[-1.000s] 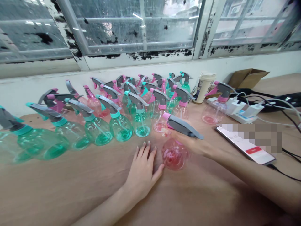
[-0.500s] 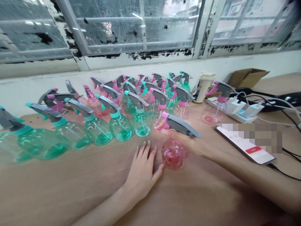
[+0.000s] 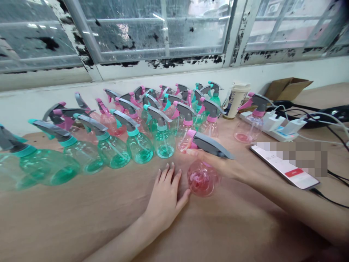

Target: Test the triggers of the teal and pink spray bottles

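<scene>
A pink see-through spray bottle with a grey and pink trigger head stands on the table in front of me. My right hand is closed around its neck, just under the head, with fingertips by the pink trigger. Part of that hand is hidden behind the grey top. My left hand lies flat on the table to the left of the bottle, fingers stretched out and holding nothing. Its thumb tip is close to the bottle's base; I cannot tell whether they touch. A green spray bottle stands just beyond the left fingertips.
Several green and pink spray bottles stand in rows toward the window wall. Another pink bottle is at the right, near a paper cup, a power strip with chargers and cables, a phone and a cardboard box.
</scene>
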The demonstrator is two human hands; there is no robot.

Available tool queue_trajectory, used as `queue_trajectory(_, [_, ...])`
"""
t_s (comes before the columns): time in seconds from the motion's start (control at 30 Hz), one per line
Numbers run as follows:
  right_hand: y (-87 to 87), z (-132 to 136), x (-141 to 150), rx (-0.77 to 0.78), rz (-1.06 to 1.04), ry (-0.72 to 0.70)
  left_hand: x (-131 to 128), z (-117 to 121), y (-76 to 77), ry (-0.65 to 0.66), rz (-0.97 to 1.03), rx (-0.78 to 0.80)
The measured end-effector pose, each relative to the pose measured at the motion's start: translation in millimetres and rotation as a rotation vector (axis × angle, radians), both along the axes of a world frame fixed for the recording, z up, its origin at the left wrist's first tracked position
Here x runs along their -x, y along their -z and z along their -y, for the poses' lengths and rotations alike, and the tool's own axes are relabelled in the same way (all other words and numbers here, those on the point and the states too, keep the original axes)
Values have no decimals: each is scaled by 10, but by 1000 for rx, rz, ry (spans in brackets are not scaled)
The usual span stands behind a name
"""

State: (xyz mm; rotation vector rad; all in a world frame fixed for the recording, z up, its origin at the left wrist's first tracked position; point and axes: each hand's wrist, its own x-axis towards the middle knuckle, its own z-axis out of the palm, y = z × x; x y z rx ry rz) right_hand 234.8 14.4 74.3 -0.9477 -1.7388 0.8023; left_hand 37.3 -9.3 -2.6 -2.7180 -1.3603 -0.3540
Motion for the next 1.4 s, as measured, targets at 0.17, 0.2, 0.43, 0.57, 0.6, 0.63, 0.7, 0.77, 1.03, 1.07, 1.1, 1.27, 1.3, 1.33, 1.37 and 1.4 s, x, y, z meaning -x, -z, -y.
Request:
queue_trajectory(0.17, [-37,20,18,-7,22,47,-3,5,-13,-2,-10,10])
queue_trajectory(0.2, [-43,22,21,-6,21,47,-3,7,-16,-3,-13,15])
queue_trajectory(0.43, [-25,-3,8,-5,-28,-31,-6,-5,-12,0,-2,19])
queue_trajectory(0.57, [16,-12,4,24,-92,-65,-10,-10,-20,-2,-7,31])
queue_trajectory(0.6, [24,-12,5,34,-115,-72,-9,-9,-23,-3,-8,33])
queue_trajectory(0.63, [32,-11,7,43,-137,-78,-8,-8,-26,-4,-9,33])
queue_trajectory(0.7, [40,-8,12,51,-171,-88,-5,-5,-29,-4,-13,35])
queue_trajectory(0.77, [41,-5,15,56,-190,-98,-4,-2,-27,-2,-14,36])
queue_trajectory(1.03, [26,3,20,47,-173,-101,0,3,-27,3,-2,33])
queue_trajectory(1.07, [21,4,17,28,-141,-78,0,3,-27,3,-3,35])
queue_trajectory(1.1, [14,6,13,7,-99,-47,0,2,-26,4,-3,35])
queue_trajectory(1.27, [-14,16,-6,-47,42,56,1,-3,-6,5,14,23])
queue_trajectory(1.3, [-18,16,-6,-47,46,57,2,-3,-2,4,16,25])
queue_trajectory(1.33, [-22,16,-5,-48,43,54,4,-3,0,3,16,28])
queue_trajectory(1.37, [-26,15,-2,-44,35,47,5,-2,0,3,14,30])
queue_trajectory(1.4, [-30,13,2,-36,22,33,6,-1,-1,3,11,32])
